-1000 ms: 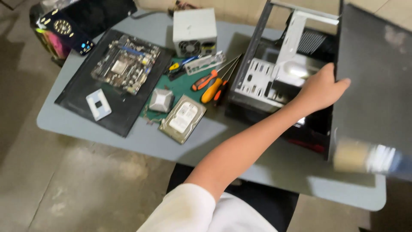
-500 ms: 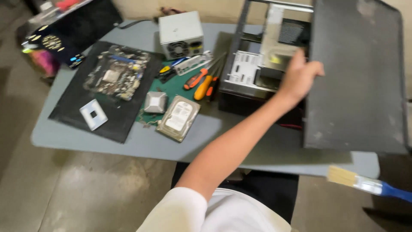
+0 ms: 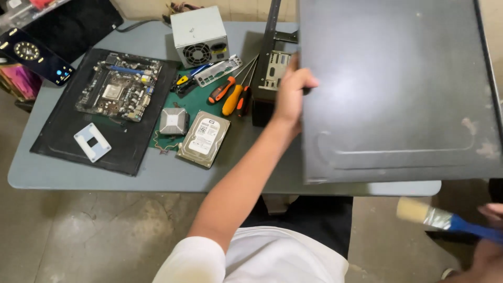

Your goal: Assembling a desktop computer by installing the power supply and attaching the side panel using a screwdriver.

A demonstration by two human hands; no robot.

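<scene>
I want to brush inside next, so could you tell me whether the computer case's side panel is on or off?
Off: the left hand holds the dark side panel lifted over the case.

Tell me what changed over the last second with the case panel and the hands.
The left hand slid from the dark metal side panel's right part to its left edge, and the panel now hides the open black computer case almost entirely. The right hand keeps the blue-handled paintbrush low. Parts on the grey table stayed put.
</scene>
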